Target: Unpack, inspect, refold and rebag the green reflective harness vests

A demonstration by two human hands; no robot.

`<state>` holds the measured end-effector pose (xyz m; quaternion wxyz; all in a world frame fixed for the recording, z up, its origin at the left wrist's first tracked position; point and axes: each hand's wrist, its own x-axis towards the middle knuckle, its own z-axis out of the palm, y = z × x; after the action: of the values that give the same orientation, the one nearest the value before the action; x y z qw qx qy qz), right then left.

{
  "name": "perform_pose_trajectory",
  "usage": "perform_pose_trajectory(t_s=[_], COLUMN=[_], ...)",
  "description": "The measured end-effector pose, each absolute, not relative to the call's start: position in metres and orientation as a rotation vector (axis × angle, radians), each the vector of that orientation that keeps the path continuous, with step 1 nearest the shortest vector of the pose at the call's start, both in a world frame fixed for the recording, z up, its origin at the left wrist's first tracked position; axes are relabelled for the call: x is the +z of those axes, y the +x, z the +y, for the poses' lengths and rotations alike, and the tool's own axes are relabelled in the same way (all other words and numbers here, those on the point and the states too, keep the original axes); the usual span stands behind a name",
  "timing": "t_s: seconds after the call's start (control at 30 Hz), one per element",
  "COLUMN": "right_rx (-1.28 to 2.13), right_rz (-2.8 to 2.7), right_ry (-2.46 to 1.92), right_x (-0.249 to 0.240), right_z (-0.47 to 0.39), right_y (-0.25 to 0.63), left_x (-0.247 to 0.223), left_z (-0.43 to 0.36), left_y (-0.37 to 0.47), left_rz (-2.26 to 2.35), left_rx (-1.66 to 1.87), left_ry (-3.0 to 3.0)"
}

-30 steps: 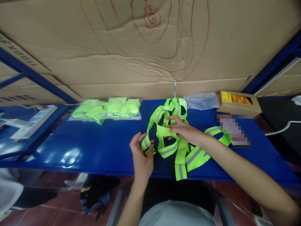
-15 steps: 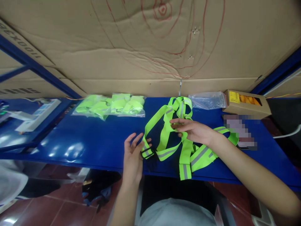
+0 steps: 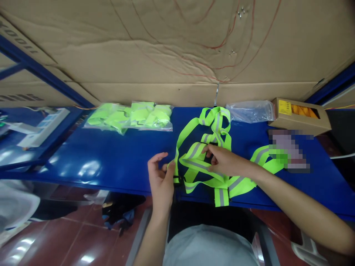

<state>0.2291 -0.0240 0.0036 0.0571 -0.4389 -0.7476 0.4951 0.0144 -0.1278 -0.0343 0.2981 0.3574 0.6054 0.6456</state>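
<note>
Left hand (image 3: 161, 181), nearest the body, had its thumb and curled fingers pinched on the left side of a green reflective strap (image 3: 199, 166), index finger standing away, just above a black buckle (image 3: 176, 180). Right hand (image 3: 224, 160) bent over the middle of the same tangle, thumb and forefinger closed on one band, the other fingers curled beneath. All this webbing lay, partly lifted, on the blue table (image 3: 124, 159) before the person, one short striped end (image 3: 222, 197) reaching the near edge and a broad loop (image 3: 262, 157) trailing right, next to a pixelated item (image 3: 285, 147).

Judging by how things lay, sorting was only partway: bands crossed beneath the right hand, loops stood open at the back, and nothing in this piece looked folded or flattened. Whether any further buckle was fastened could not be told.

Farther back, on the left, two bags of folded green webbing (image 3: 151, 116) rested side by side, apparently finished pieces by comparison. Behind the tangle to the right lay a transparent bag (image 3: 249, 112), beside an open-windowed carton (image 3: 305, 118) with orange contents. Beyond everything rose a cardboard panel (image 3: 166, 74) marked with red curves.
</note>
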Motion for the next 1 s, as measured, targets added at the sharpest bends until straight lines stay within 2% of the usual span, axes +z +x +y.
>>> perform_pose_trajectory(t_s=[0.07,0.13,0.47,0.67,0.87,1.0], right_rx=[1.352,1.343,1.693,1.302,1.308,0.839], right_rz=[-2.376,-2.417,-1.878,-1.774,-1.845,-2.192], right_ry=[-1.366,-1.348,-1.308,-1.359,-1.416,-1.474], right_x=[0.002,0.000,0.002,0.003,-0.002,-0.007], right_z=[-0.028,-0.028,-0.020,-0.017,-0.016,-0.018], right_y=[0.227,0.227,0.217,0.220,0.220,0.215], left_x=[-0.039,-0.041,-0.028,-0.025,-0.010,-0.004], left_z=[-0.128,-0.129,-0.138,-0.143,-0.143,-0.145], left_y=[0.011,0.009,0.024,0.025,0.034,0.040], left_rz=[1.600,1.614,1.642,1.579,1.396,1.402], left_rx=[1.598,1.463,1.416,1.277,1.437,1.548], left_ry=[0.989,1.070,1.274,1.400,0.981,0.942])
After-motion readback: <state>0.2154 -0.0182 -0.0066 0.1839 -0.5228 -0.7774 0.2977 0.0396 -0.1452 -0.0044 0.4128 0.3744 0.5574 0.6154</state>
